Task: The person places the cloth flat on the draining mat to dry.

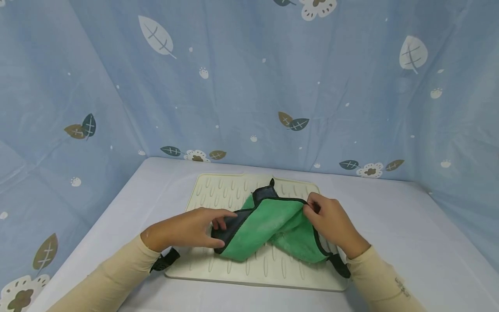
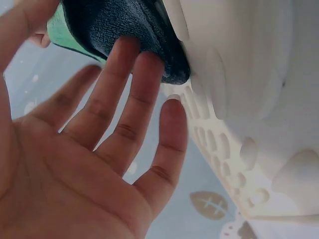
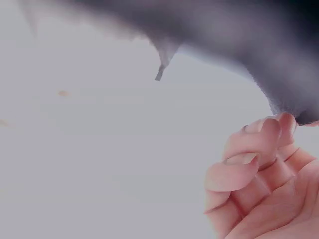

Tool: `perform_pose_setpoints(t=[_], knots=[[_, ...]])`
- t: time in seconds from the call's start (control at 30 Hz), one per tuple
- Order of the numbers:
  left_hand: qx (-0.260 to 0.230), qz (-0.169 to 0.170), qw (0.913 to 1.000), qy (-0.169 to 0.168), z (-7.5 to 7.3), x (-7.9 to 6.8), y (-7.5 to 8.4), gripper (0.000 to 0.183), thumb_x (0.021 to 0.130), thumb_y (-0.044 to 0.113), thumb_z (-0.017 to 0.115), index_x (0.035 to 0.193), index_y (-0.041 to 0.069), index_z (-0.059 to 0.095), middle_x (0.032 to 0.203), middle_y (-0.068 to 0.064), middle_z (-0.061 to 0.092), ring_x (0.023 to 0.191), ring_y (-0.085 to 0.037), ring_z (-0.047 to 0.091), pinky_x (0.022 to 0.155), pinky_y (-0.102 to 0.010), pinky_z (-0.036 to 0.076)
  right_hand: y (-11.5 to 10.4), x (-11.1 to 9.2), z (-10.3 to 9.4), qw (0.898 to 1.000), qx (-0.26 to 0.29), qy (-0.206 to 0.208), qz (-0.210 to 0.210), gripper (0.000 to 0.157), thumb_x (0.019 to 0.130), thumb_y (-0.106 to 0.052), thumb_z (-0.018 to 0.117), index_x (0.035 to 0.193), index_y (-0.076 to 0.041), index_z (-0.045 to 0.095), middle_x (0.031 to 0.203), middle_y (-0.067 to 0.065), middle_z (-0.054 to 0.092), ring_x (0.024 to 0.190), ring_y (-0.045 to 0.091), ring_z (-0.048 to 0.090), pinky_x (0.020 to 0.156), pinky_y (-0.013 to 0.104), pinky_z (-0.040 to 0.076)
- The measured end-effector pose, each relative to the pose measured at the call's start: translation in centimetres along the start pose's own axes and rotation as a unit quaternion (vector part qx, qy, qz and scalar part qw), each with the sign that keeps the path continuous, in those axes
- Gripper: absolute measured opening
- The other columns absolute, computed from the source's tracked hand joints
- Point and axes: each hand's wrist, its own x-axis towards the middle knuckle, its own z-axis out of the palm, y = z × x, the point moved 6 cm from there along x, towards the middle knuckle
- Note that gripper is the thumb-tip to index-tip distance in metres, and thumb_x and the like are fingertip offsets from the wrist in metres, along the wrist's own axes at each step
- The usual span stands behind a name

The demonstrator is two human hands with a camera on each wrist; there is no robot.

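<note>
Between left hand (image 1: 192, 228), fingers loosely spread, and right hand (image 1: 331, 220), pinching edge: green cloth (image 1: 263, 221).

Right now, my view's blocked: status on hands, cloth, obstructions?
Right hand pinches green cloth; left hand, fingers extended, at its dark fold. Cloth folded over mat. No obstruction seen.

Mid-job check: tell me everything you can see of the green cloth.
The green cloth looks plush and soft, green on one face and dark blue-grey on the other, with a black edging. It is crumpled and twisted, not flat, with dark parts turned up at its left end and far corner. It sits over the cream mat, partly lifted. The right hand pinches its edge; the left hand's fingers are at the left end, contact uncertain.
</note>
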Motion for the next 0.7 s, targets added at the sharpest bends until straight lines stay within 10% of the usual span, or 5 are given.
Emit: perform_pose_setpoints(t=[0.33, 0.7], knots=[[0.081, 0.01, 0.9966, 0.004, 0.2, -0.2, -0.2, 0.042, 0.078, 0.018, 0.081, 0.119, 0.021, 0.07, 0.11, 0.007, 0.058, 0.102, -0.011, 0.055, 0.09, -0.032, 0.049, 1.6, 0.1, -0.2, 0.998, -0.031, -0.003, 0.046, 0.024, 0.096, -0.008, 0.055, 0.074, -0.013, 0.047, 0.057, -0.006, 0.037, 0.048, 0.005, 0.033, 0.047, 0.023, 0.029], [0.121, 0.006, 0.9914, 0.047, -0.2, 0.0, -0.2, 0.026, 0.083, 0.01, 0.079, 0.107, 0.02, 0.073, 0.096, 0.005, 0.058, 0.088, -0.011, 0.056, 0.076, -0.028, 0.049, 3.0, -0.2, 1.6, 0.988, -0.051, -0.114, 0.093, 0.024, 0.099, -0.016, 0.057, 0.076, -0.013, 0.052, 0.06, -0.002, 0.044, 0.05, 0.011, 0.041, 0.048, 0.027, 0.034]])
